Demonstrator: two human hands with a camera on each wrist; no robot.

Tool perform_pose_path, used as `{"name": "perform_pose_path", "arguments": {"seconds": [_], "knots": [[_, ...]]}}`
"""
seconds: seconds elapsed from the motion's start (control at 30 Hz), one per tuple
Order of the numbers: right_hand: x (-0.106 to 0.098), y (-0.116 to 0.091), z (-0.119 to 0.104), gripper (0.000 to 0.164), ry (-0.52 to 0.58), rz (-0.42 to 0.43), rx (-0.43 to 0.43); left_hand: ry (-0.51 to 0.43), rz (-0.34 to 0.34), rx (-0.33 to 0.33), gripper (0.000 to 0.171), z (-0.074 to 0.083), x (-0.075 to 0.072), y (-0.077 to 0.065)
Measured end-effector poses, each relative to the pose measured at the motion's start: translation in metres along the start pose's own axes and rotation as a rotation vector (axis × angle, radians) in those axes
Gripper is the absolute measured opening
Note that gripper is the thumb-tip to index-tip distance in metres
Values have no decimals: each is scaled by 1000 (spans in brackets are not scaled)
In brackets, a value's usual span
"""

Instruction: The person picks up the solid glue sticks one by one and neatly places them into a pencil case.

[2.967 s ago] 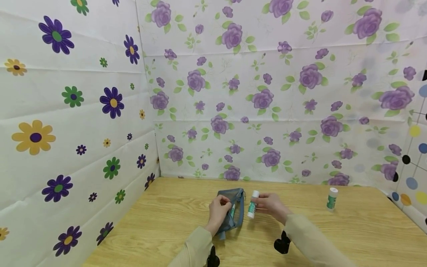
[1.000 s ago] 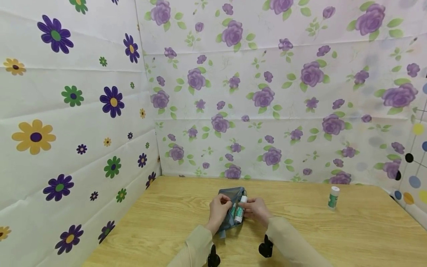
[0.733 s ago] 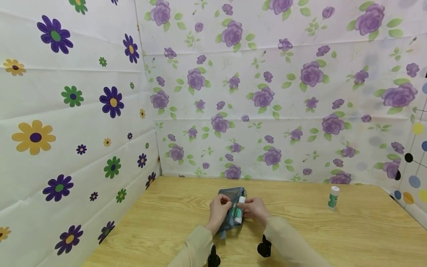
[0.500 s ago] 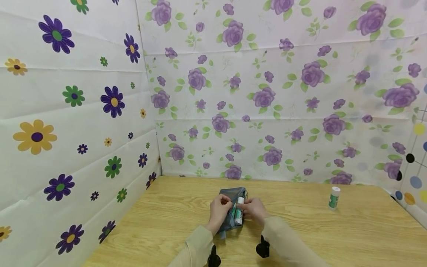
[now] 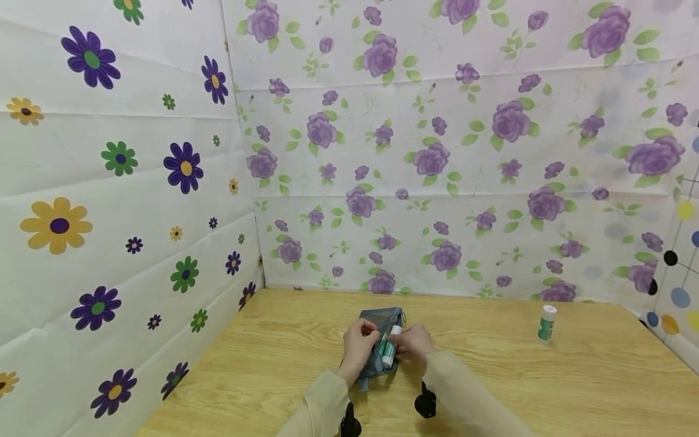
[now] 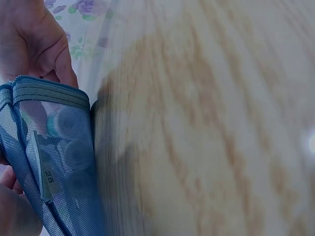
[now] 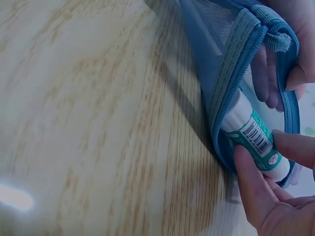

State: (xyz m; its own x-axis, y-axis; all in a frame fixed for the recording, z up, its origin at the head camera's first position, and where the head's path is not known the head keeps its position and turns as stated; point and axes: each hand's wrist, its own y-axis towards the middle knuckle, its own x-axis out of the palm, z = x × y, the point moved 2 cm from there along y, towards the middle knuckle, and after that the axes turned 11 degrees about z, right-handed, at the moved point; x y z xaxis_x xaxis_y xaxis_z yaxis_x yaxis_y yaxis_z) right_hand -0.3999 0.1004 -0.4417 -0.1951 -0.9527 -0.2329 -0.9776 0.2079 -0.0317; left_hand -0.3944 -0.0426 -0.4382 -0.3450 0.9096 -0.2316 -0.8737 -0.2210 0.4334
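A blue mesh zip pouch (image 5: pixel 375 317) lies on the table, its zipped mouth spread toward the right. My left hand (image 5: pixel 357 349) pinches the near edge of that mouth. Between thumb and fingers, my right hand (image 5: pixel 417 343) holds a white and green glue stick (image 7: pixel 257 137), which sits partly within the mouth, cap end deeper in the right wrist view. Beside it, a second green-labelled glue stick (image 5: pixel 381 346) shows inside the pouch. Through the mesh (image 6: pixel 74 152) in the left wrist view, round pale ends appear faintly. Farther right, another glue stick (image 5: pixel 546 325) stands upright, apart from both hands.
The wood-grain table (image 5: pixel 480 388) runs to a back wall covered in rose-patterned cloth (image 5: pixel 431 158). Daisy-printed cloth (image 5: pixel 142 255) hangs along the left side. Black wrist cameras (image 5: pixel 425 403) sit under both sleeves.
My right hand has brought the glue stick leftward from beside the pouch into its mouth, and it has tilted slightly there. My left hand keeps its pinch on the pouch edge.
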Motion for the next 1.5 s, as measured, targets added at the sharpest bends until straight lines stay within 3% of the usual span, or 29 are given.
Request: {"name": "perform_pose_path", "arguments": {"seconds": [0.33, 0.87, 1.2, 1.5], "knots": [[2, -1, -5, 17, 38, 33, 46, 1, 8, 8, 6, 1, 1, 1], [1, -5, -10, 12, 6, 33, 22, -7, 5, -3, 5, 1, 0, 0], [-4, -10, -19, 11, 17, -20, 24, -2, 7, -10, 5, 0, 1, 0], [-14, -16, -20, 17, 9, -64, -23, -1, 4, -7, 5, 0, -1, -1]]}}
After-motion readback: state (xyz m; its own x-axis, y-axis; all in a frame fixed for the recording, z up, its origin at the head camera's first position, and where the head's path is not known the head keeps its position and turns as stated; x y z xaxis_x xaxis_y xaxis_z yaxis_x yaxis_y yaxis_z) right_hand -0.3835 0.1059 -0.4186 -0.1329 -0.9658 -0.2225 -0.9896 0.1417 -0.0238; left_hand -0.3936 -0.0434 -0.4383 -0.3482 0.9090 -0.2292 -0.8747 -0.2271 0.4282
